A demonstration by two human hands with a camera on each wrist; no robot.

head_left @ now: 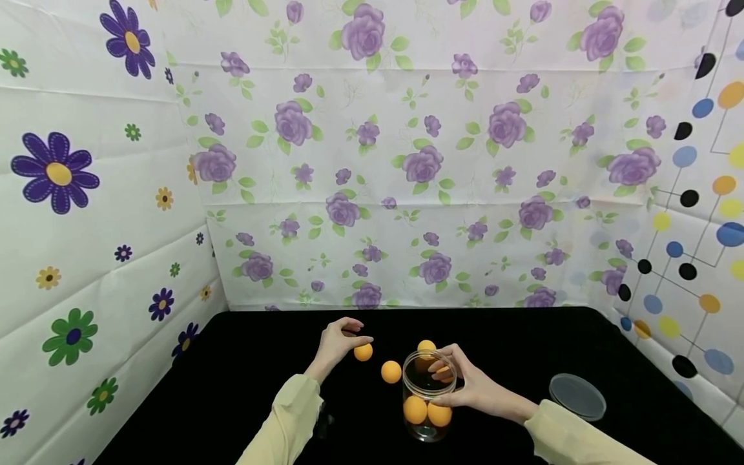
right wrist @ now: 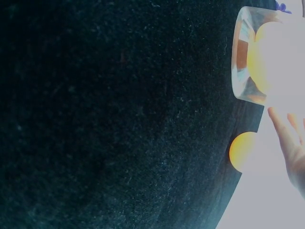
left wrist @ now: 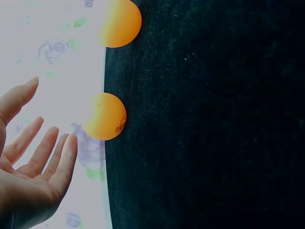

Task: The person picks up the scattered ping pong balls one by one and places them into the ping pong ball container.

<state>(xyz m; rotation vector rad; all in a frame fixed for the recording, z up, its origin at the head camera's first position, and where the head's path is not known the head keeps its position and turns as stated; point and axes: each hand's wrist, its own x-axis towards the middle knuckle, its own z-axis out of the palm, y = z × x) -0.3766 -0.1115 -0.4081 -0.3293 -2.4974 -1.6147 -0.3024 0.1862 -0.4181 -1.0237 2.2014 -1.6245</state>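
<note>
In the head view, a clear jar (head_left: pixel 427 431) stands uncapped on the black table with orange balls (head_left: pixel 415 409) inside. My right hand (head_left: pixel 472 386) holds it near the rim, thumb on the near side and fingers on the far side. The right wrist view shows this hand (right wrist: pixel 293 143) only in part, beside the jar (right wrist: pixel 242 52), in glare. My left hand (head_left: pixel 337 345) hovers by a loose orange ball (head_left: pixel 363 352), thumb and fingers apart. Between hand (left wrist: pixel 38 167) and ball (left wrist: pixel 106 117) a gap shows in the left wrist view.
Another orange ball (head_left: pixel 391 372) lies left of the jar, and one (head_left: pixel 427 347) shows behind it. A further ball (head_left: pixel 444 374) is partly covered by my right fingers. A round translucent lid (head_left: pixel 578 396) lies at the right. Patterned sheets (head_left: pixel 360 161) enclose the table.
</note>
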